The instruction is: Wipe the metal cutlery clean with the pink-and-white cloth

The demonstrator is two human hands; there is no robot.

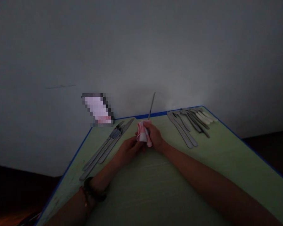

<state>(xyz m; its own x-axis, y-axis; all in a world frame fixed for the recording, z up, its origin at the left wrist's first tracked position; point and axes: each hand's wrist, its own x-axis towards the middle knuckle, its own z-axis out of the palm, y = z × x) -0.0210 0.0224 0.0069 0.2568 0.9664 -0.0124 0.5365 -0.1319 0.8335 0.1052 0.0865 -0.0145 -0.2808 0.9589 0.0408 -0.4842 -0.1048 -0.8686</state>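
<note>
Near the far middle of the table, both my hands meet at a folded pink and white cloth (142, 137). Out of its top sticks a table knife (152, 103), its thin metal blade pointing up and seen almost edge-on. My right hand (155, 136) is closed, its fingers pressing the cloth around the knife. My left hand (130, 147) is closed at the lower left side of the cloth. The knife's handle is hidden by the cloth and fingers. Several table knives (106, 147) lie side by side to the left of my left hand.
Right of my hands lies a row of metal cutlery (184, 130), with several white-handled pieces (204, 117) at its far end. A pixelated phone-like object (97, 110) leans against the grey wall (141, 47). Blue edging borders the pale green table (169, 188).
</note>
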